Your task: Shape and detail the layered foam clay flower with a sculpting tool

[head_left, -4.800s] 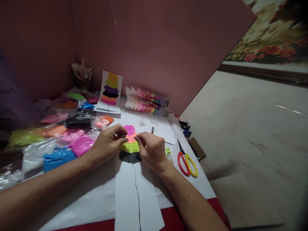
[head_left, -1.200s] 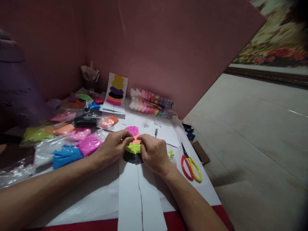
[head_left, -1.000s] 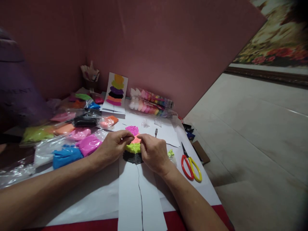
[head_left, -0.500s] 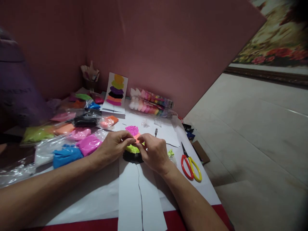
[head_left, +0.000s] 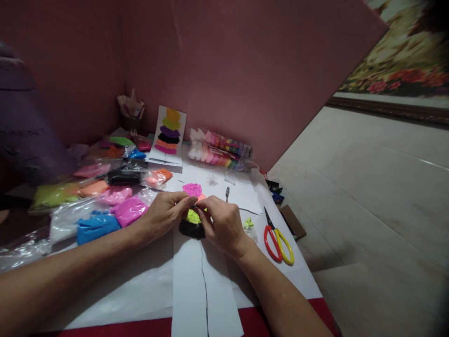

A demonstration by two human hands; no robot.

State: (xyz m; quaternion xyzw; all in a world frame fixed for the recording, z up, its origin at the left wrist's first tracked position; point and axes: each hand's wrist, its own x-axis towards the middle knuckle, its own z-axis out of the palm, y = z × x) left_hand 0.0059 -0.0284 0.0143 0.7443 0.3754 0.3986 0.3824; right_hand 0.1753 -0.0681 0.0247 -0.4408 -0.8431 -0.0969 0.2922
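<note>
Fingertips of my left hand and my right hand meet in a pinch over a picture in coloured clay. Whatever lies between them is too small and hidden to make out. Below the hands is a long white sheet of paper bearing a thin dark wavy line. Its clay bands show partly: a ridged magenta patch at the top, salmon-orange clay mostly covered by fingers, a yellow-green patch, and a black band at the bottom.
Scissors with red and yellow handles lie to the right, near a fork and a bagged yellow-green lump. Bags of coloured clay crowd the left. A striped card leans behind, beside packs of clay.
My fingertips have shifted slightly up and drawn closer together, uncovering more of the yellow-green clay's middle. The other things stay where they were.
</note>
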